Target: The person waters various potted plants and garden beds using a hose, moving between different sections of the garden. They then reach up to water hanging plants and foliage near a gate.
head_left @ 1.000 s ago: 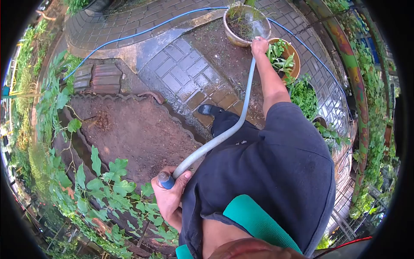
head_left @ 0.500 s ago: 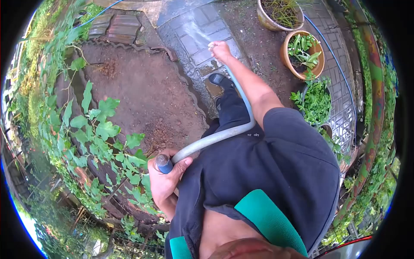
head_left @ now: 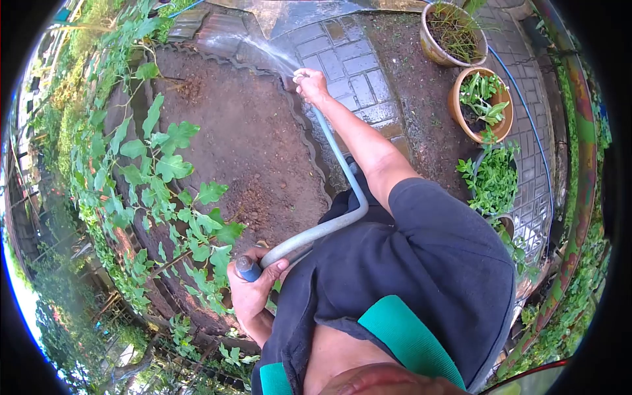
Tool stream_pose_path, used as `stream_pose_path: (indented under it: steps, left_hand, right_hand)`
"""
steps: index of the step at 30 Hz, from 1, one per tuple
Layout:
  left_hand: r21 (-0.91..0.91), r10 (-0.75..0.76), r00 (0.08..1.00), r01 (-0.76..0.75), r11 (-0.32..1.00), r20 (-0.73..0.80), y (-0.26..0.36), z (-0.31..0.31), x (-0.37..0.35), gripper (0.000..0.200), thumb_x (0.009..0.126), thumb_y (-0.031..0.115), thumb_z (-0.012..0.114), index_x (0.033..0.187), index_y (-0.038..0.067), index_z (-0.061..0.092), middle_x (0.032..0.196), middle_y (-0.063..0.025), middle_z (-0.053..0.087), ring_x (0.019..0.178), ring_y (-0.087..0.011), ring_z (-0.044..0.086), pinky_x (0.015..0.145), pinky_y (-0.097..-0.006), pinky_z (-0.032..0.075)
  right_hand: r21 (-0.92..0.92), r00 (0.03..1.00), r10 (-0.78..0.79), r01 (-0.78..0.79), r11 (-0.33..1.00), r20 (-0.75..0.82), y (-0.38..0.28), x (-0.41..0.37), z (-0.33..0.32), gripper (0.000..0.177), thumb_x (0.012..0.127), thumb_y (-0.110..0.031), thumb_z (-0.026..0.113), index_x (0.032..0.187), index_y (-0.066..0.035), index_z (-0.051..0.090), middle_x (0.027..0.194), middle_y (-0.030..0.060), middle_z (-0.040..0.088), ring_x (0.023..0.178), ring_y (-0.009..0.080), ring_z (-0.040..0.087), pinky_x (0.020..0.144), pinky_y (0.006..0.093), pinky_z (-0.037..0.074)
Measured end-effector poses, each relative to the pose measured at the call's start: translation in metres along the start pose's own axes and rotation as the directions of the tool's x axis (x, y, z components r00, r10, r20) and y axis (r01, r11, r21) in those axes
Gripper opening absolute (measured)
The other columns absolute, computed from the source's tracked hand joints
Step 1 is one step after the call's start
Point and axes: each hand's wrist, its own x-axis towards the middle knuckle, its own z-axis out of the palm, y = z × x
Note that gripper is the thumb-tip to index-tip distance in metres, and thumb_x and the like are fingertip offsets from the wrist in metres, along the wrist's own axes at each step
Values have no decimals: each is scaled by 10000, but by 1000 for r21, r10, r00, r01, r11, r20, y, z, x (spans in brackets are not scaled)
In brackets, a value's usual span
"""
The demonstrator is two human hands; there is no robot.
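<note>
A pale grey-blue hose (head_left: 324, 228) runs across my body between my two hands. My left hand (head_left: 252, 289), low at the centre-left, is wrapped round the hose and also round a blue-handled tool (head_left: 247, 268) with a worn, rounded end. Further forward, my right hand (head_left: 311, 85) is closed on the hose's outlet end. From there a water spray (head_left: 263, 47) fans to the upper left, over the edge of the soil bed (head_left: 230, 125) and toward some stacked roof tiles (head_left: 220, 34).
Wet paving (head_left: 349, 62) lies ahead. On the right stand a pot of grassy plants (head_left: 454, 33), an orange pot (head_left: 505, 125) and a leafy plant (head_left: 495, 178). A thin blue hose (head_left: 526, 108) crosses the bricks. Broad-leaved branches (head_left: 174, 164) reach in from the left.
My right hand has swung to the left with the hose end. The spray now points toward the tiles, not up the paving. My left hand keeps its grip.
</note>
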Motion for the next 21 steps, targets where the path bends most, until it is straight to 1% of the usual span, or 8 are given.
stream_pose_path:
  steps: [4, 5, 8, 10, 11, 14, 18, 21]
  left_hand:
    - [37, 22, 998, -24, 999, 57, 6, 14, 0, 224, 671, 77, 822, 773, -30, 654, 621, -21, 602, 550, -81, 500, 490, -251, 377]
    - [49, 26, 996, -30, 998, 82, 8, 20, 0, 227, 672, 78, 823, 775, -30, 653, 620, -21, 601, 547, -80, 498, 487, -248, 374]
    - [66, 47, 987, -58, 996, 154, 20, 35, -1, 239, 676, 87, 825, 791, -35, 654, 616, -14, 594, 530, -71, 484, 473, -235, 359]
    - [134, 87, 976, -116, 984, 202, 19, 48, -1, 259, 677, 121, 825, 800, -20, 644, 586, -1, 571, 489, -62, 479, 443, -211, 346]
    - [163, 109, 969, -147, 976, 224, 17, 54, -3, 270, 678, 138, 824, 804, -13, 639, 571, 5, 560, 469, -58, 476, 428, -199, 339]
    - [154, 107, 947, -159, 975, 302, 24, 77, -15, 236, 695, 95, 821, 806, -32, 656, 597, 16, 561, 523, -55, 447, 467, -223, 335]
    - [259, 159, 902, -278, 925, 401, 22, 110, -30, 223, 705, 96, 818, 799, -25, 655, 606, 10, 567, 546, -53, 448, 490, -222, 353]
    - [315, 164, 871, -335, 888, 464, 23, 138, -54, 207, 717, 82, 807, 787, -25, 645, 606, 10, 565, 561, -58, 473, 507, -229, 379]
  right_hand:
    - [49, 992, -116, 119, 992, -50, -14, -6, -21, 152, 779, -63, 649, 928, -63, 682, 587, 49, 607, 471, 119, 562, 405, 293, 424]
    - [55, 994, -86, 90, 994, -71, -23, -14, -31, 145, 774, -78, 650, 914, -63, 684, 604, 59, 625, 494, 134, 584, 462, 304, 459]
    - [-33, 963, -226, 223, 974, -144, -9, -5, -55, 130, 777, -96, 636, 892, -68, 690, 613, 67, 637, 535, 140, 610, 535, 307, 489]
    - [-79, 968, -125, 110, 991, -219, -4, -14, -103, 123, 766, -94, 617, 858, -77, 698, 614, 68, 641, 575, 144, 631, 591, 302, 503]
    - [-116, 935, -143, 111, 987, -324, 1, -21, -133, 129, 755, -74, 597, 823, -90, 704, 606, 66, 636, 552, 150, 627, 564, 308, 501]
    - [-24, 838, -186, 203, 979, -514, 22, -31, -240, 130, 771, -49, 619, 865, -86, 701, 645, 22, 635, 514, 110, 597, 468, 268, 451]
    - [42, 699, -171, 276, 960, -694, -20, -68, -369, 142, 782, -76, 659, 921, -79, 689, 618, 52, 619, 475, 112, 570, 402, 276, 427]
    - [-77, 574, -272, 341, 937, -772, -44, -101, -449, 189, 787, -79, 661, 975, -77, 674, 627, 63, 624, 476, 112, 573, 376, 283, 413]
